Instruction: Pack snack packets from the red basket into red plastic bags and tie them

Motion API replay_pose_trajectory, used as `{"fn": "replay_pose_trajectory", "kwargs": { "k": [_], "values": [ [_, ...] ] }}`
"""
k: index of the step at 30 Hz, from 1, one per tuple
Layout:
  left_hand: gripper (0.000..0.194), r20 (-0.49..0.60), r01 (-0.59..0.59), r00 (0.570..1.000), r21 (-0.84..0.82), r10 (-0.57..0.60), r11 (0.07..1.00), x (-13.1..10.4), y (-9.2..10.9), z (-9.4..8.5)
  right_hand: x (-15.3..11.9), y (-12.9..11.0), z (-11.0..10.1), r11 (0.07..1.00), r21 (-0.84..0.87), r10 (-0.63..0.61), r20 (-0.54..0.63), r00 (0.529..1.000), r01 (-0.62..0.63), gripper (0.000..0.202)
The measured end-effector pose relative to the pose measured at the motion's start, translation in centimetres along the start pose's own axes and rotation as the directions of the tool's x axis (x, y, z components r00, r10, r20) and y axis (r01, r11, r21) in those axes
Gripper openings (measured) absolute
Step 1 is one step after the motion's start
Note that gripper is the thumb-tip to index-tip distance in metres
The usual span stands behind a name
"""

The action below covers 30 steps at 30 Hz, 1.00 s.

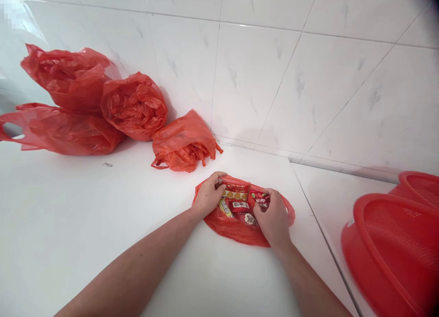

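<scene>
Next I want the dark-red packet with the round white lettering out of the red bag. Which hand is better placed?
Probably the right hand: it sits right beside the dark-red packet. The left hand is farther off, at the opposite side of the red bag.

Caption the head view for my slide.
Left hand and right hand at an opened red plastic bag of packaged snacks, red baskets to the right.
</scene>
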<state>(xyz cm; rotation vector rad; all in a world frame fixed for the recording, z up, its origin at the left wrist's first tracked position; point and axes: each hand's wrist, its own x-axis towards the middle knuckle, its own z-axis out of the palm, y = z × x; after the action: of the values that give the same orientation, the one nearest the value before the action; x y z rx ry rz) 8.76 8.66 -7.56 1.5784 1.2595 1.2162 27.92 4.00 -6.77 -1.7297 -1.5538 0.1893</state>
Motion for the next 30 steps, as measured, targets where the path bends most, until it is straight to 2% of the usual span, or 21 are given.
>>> {"fn": "replay_pose_trajectory", "kwargs": {
  "k": [3, 6, 12, 18, 22, 30],
  "values": [
    [0.031, 0.0, 0.004, 1.0, 0.007, -0.004, 1.0, 0.0, -0.02, -0.01, -0.04, 0.01, -0.13, 0.995, 0.037, 0.096, -0.022, 0.995, -0.095, 0.032],
    [0.031, 0.001, 0.006, 1.0, 0.008, -0.006, 1.0, 0.01, 0.06, 0.03, -0.09, 0.02, -0.3, 0.991, 0.067, 0.118, -0.035, 0.992, -0.116, 0.031],
    [0.03, 0.004, -0.003, 1.0, -0.003, 0.003, 1.0, 0.06, -0.01, 0.08, -0.12, 0.13, -0.31, 0.994, 0.094, 0.066, -0.02, 0.998, -0.064, 0.034],
    [0.032, 0.003, -0.004, 1.0, 0.013, 0.004, 1.0, 0.1, -0.29, 0.01, 0.08, 0.36, 0.18, 1.0, -0.007, 0.02, 0.035, 0.999, -0.02, 0.052],
    [0.033, 0.012, 0.013, 1.0, -0.005, -0.013, 1.0, 0.02, -0.04, 0.0, 0.08, 0.4, 0.19, 1.0, -0.028, 0.007, 0.06, 0.998, -0.006, 0.054],
    [0.031, 0.015, 0.012, 1.0, -0.053, -0.011, 0.999, -0.1, 0.21, 0.11, -0.2, -0.08, -0.3, 0.995, -0.046, -0.093, -0.022, 0.995, 0.092, 0.047]
  ]
}}
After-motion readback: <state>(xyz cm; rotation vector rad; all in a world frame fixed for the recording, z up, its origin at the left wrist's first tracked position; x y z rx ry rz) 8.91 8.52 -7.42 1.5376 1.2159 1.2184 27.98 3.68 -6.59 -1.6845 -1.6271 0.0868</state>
